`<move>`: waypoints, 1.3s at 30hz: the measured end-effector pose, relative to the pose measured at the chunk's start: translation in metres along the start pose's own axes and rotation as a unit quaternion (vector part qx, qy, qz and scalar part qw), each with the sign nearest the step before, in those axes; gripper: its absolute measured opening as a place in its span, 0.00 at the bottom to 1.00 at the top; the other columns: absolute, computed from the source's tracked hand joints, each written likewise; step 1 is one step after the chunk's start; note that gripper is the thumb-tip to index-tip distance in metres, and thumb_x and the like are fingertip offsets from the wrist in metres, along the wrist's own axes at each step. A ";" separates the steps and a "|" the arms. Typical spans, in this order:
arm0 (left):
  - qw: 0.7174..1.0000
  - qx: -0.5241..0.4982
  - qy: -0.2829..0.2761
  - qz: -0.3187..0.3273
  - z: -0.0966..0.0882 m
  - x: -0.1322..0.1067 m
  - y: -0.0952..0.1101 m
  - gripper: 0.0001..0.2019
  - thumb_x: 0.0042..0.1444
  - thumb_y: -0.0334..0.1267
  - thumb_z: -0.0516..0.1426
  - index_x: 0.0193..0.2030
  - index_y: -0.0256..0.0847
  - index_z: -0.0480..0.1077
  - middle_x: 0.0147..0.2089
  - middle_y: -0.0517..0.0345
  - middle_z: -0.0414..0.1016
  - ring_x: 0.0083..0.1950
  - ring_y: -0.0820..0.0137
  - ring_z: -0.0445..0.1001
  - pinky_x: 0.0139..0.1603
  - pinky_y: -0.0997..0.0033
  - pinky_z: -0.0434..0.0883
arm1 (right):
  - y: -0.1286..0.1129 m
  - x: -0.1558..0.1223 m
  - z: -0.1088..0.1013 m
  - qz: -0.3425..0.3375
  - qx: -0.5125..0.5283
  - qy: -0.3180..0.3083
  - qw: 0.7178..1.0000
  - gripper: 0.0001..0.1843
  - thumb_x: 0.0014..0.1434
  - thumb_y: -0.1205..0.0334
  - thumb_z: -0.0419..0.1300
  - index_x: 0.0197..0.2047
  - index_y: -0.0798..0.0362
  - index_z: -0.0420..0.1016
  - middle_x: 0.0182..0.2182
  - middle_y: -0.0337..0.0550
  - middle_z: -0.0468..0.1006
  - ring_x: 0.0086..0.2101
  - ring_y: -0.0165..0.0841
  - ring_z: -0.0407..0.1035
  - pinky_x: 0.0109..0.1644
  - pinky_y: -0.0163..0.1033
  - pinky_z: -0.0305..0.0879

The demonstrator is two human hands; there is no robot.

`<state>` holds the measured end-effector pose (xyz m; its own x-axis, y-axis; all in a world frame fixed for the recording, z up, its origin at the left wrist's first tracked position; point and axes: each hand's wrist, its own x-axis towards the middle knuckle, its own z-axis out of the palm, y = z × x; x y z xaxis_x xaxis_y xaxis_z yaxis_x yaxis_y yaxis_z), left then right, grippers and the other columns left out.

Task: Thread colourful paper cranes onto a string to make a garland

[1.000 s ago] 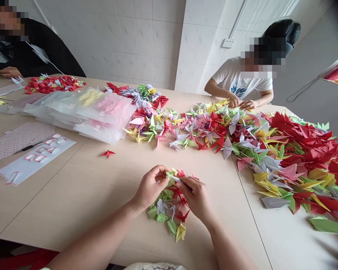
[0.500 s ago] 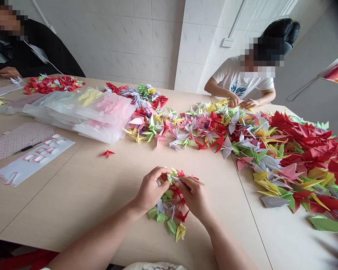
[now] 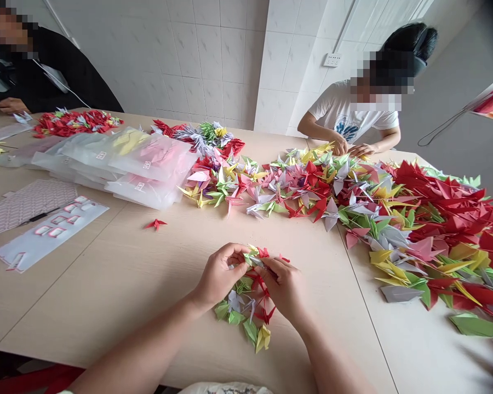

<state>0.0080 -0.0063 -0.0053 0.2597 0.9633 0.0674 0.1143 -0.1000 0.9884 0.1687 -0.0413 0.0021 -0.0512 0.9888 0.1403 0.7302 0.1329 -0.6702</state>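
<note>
My left hand (image 3: 223,272) pinches a pale green folded paper crane (image 3: 252,258) between thumb and fingers, above the table (image 3: 139,306). From the other side my right hand (image 3: 282,282) closes its thumb and fingertips on the same crane; its fingers partly cover the paper. Under and around both hands lies a small heap of paper cranes in green, red, white and yellow. A yellow crane (image 3: 263,338) sits at the heap's near end, beside a green one (image 3: 250,331). One red crane (image 3: 155,224) lies apart, farther off to the left.
A long pile of coloured cranes (image 3: 394,230) spreads across the right and back. Frosted plastic bags (image 3: 148,189) are stacked at back left, near a label sheet (image 3: 36,202), a black pen-like tool (image 3: 43,215) and a white strip (image 3: 66,227). Two people sit across the table.
Both hands stay in nearly the same place, with the pale green crane turned slightly between the fingers. The view has shifted very slightly.
</note>
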 end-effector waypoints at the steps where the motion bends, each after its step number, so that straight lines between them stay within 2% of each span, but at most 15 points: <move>1: 0.999 -0.028 -0.007 -0.021 0.000 0.001 0.001 0.09 0.50 0.33 0.57 0.40 0.38 0.69 0.36 0.56 0.72 0.36 0.71 0.71 0.39 0.72 0.71 | 0.000 0.000 0.000 0.003 0.008 0.001 1.000 0.11 0.60 0.59 0.52 0.36 0.50 0.76 0.27 0.41 0.75 0.27 0.33 0.66 0.28 0.33 0.56; 4: 0.995 -0.084 -0.022 -0.055 -0.001 0.002 0.003 0.10 0.50 0.36 0.58 0.40 0.38 0.68 0.36 0.56 0.72 0.37 0.71 0.70 0.40 0.72 0.70 | 0.001 0.000 0.001 0.008 0.029 0.001 1.000 0.12 0.60 0.58 0.52 0.37 0.50 0.76 0.26 0.41 0.75 0.26 0.32 0.65 0.27 0.33 0.56; 10: 0.988 -0.132 -0.030 -0.074 -0.004 0.004 0.004 0.10 0.50 0.36 0.59 0.40 0.38 0.69 0.35 0.57 0.73 0.37 0.73 0.70 0.39 0.74 0.70 | 0.001 0.000 0.002 0.006 0.060 0.006 0.998 0.12 0.60 0.58 0.52 0.33 0.52 0.75 0.21 0.39 0.70 0.23 0.31 0.61 0.26 0.33 0.54; 13: 0.987 -0.138 -0.029 -0.080 -0.004 0.003 0.002 0.11 0.50 0.36 0.59 0.41 0.37 0.70 0.36 0.57 0.72 0.37 0.73 0.70 0.39 0.74 0.70 | 0.001 0.001 -0.001 0.008 0.085 0.008 0.996 0.13 0.60 0.56 0.52 0.31 0.53 0.74 0.21 0.39 0.68 0.23 0.30 0.59 0.26 0.32 0.53; 16: 0.987 -0.139 -0.025 -0.076 -0.003 0.003 0.002 0.10 0.50 0.36 0.59 0.40 0.38 0.70 0.36 0.57 0.73 0.38 0.72 0.70 0.40 0.73 0.69 | 0.000 0.001 -0.004 0.011 0.101 0.007 0.995 0.14 0.60 0.55 0.52 0.33 0.54 0.73 0.22 0.39 0.69 0.23 0.30 0.60 0.26 0.32 0.53; 22: 0.992 -0.114 -0.005 -0.060 -0.003 0.004 0.005 0.08 0.49 0.35 0.59 0.38 0.38 0.68 0.35 0.59 0.72 0.36 0.74 0.69 0.40 0.75 0.68 | 0.000 0.001 -0.004 0.011 0.088 0.004 0.996 0.14 0.60 0.56 0.52 0.32 0.54 0.73 0.22 0.40 0.68 0.24 0.30 0.60 0.27 0.33 0.54; 29: 0.993 -0.107 0.002 -0.056 -0.003 0.004 0.003 0.09 0.50 0.34 0.59 0.39 0.39 0.68 0.34 0.59 0.70 0.36 0.74 0.67 0.39 0.76 0.67 | 0.002 0.001 -0.002 0.031 0.113 0.029 0.993 0.13 0.58 0.54 0.55 0.38 0.55 0.73 0.23 0.39 0.69 0.24 0.30 0.60 0.27 0.33 0.56; 33: 0.992 -0.114 -0.009 -0.057 -0.003 0.003 0.004 0.09 0.51 0.35 0.59 0.40 0.39 0.68 0.35 0.59 0.70 0.37 0.73 0.68 0.39 0.75 0.68 | 0.001 0.001 -0.003 0.057 0.181 0.052 0.981 0.13 0.55 0.55 0.58 0.39 0.54 0.70 0.26 0.38 0.69 0.25 0.29 0.60 0.28 0.32 0.58; 39: 0.995 -0.087 -0.036 -0.017 0.000 0.001 0.004 0.08 0.52 0.32 0.57 0.40 0.41 0.68 0.38 0.58 0.72 0.38 0.73 0.69 0.41 0.75 0.68 | -0.002 0.002 -0.005 0.083 0.221 0.044 0.971 0.13 0.53 0.58 0.60 0.42 0.52 0.70 0.19 0.30 0.57 0.21 0.26 0.53 0.24 0.30 0.53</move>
<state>0.0083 -0.0062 -0.0010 0.3265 0.9448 0.0294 -0.0424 -0.0164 0.9990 0.1704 -0.0400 0.0074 0.1139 0.9921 0.0521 0.3581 0.0079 -0.9337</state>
